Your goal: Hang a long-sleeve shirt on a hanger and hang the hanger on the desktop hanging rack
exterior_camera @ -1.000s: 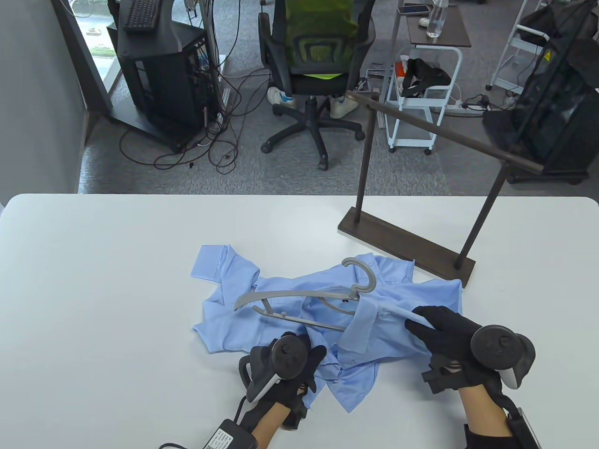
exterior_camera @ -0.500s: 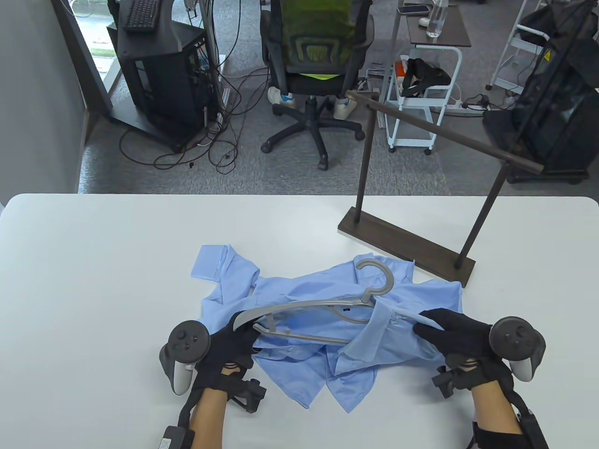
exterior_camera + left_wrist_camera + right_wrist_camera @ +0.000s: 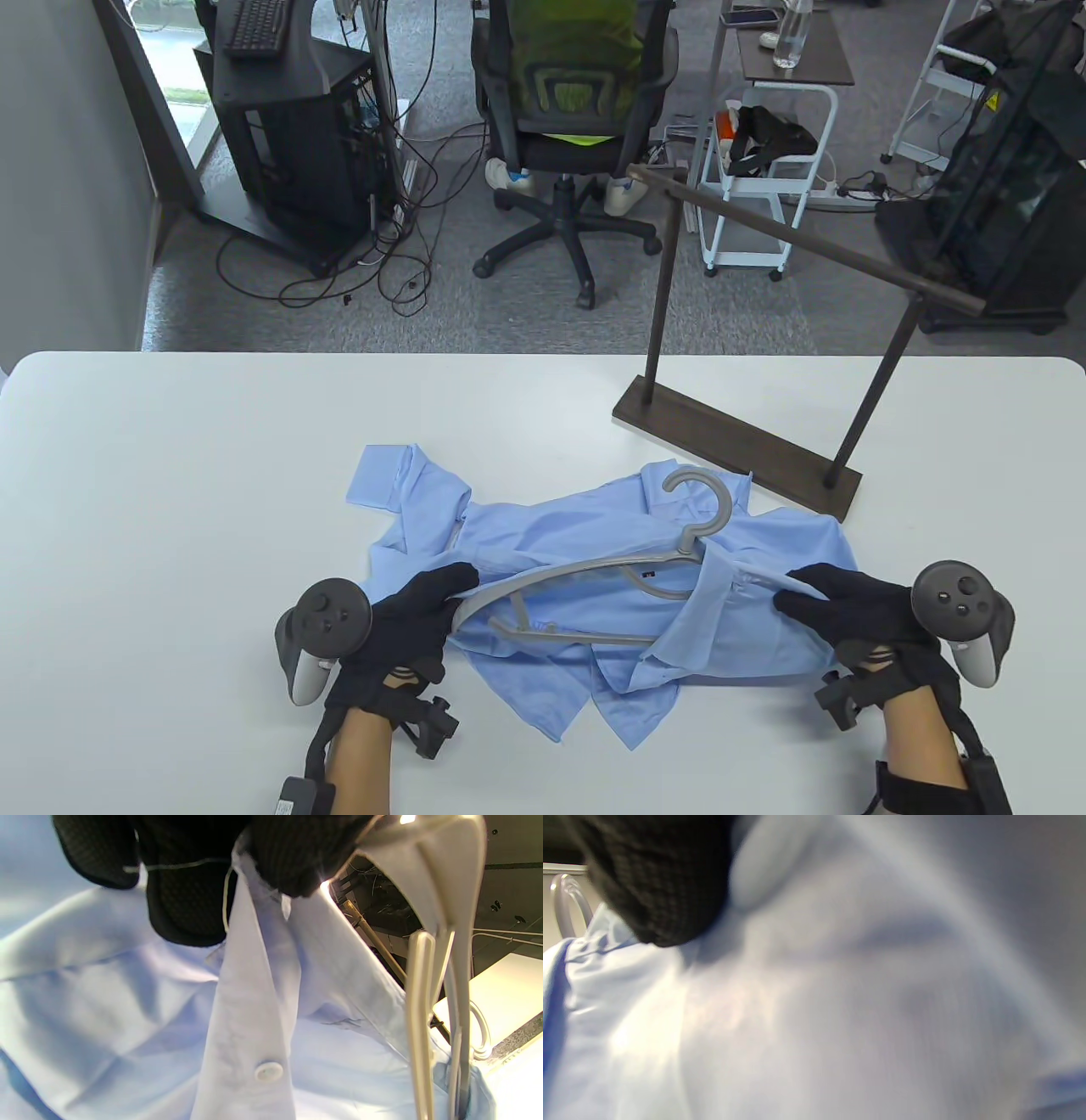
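Observation:
A light blue long-sleeve shirt [image 3: 543, 531] lies crumpled at the table's front middle. A grey plastic hanger [image 3: 594, 567] lies on it, hook [image 3: 700, 501] pointing away from me. My left hand [image 3: 462, 586] pinches the shirt's buttoned front edge [image 3: 254, 993] right beside the hanger's left end [image 3: 441, 878]. My right hand [image 3: 789, 594] grips the shirt's shoulder fabric [image 3: 840, 1005], which covers the hanger's right arm. The dark wooden rack [image 3: 730, 446] stands at the back right, its bar [image 3: 806, 238] bare.
The rack's base lies just beyond the shirt's far right corner. The white table [image 3: 170, 509] is bare to the left. Behind the table are an office chair [image 3: 568, 102], a computer stand [image 3: 288, 136] and a white cart [image 3: 764, 170].
My left hand went from the shirt's front edge to the hanger's left end and took hold of the shirt there. Hanger and right hand slid right.

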`<state>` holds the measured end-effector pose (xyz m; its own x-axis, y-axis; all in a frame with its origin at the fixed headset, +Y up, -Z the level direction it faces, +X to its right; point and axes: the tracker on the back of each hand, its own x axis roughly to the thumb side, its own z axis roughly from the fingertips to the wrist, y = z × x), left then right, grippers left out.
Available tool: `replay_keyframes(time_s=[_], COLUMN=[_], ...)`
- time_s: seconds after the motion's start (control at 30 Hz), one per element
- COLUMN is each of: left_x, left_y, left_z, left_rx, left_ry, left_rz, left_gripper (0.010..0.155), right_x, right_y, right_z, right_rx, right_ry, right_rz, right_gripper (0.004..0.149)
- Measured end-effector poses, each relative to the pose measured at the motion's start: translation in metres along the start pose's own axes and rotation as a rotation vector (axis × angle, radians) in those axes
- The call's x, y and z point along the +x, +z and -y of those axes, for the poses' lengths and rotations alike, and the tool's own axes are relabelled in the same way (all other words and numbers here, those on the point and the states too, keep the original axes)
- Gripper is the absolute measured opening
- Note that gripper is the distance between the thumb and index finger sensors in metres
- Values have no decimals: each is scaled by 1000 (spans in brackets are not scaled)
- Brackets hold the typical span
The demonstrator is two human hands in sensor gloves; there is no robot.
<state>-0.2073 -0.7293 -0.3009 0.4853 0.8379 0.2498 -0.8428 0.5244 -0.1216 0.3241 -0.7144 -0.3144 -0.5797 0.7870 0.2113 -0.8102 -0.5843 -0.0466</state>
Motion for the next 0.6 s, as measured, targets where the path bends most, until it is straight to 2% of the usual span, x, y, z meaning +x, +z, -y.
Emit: replay_keyframes(time_s=[0.2, 0.3, 0.4, 0.43, 0.57, 0.6], left_x=[1, 12, 28, 32, 50, 53], left_y=[1, 1, 6, 7, 14, 15], left_z=[-1, 5, 12, 13, 16, 17], left_rx=[-4, 4, 127, 167, 317, 320], left_ry=[20, -135, -331, -355, -464, -490], left_rz=[4, 10, 11, 12, 41, 45], left_gripper=[53, 54, 54, 58, 58, 57], right_x=[0, 7, 23, 28, 51, 54], right_y=[2, 4, 8, 9, 17, 18], right_z=[2, 1, -4, -5, -8, -8], right_rx=[-35, -124, -225, -251, -387, -392], right_ry=[85, 160, 273, 292, 378, 397], right_rz=[-22, -9, 32, 45, 107, 110], right_gripper=[46, 45, 44, 44, 43, 43])
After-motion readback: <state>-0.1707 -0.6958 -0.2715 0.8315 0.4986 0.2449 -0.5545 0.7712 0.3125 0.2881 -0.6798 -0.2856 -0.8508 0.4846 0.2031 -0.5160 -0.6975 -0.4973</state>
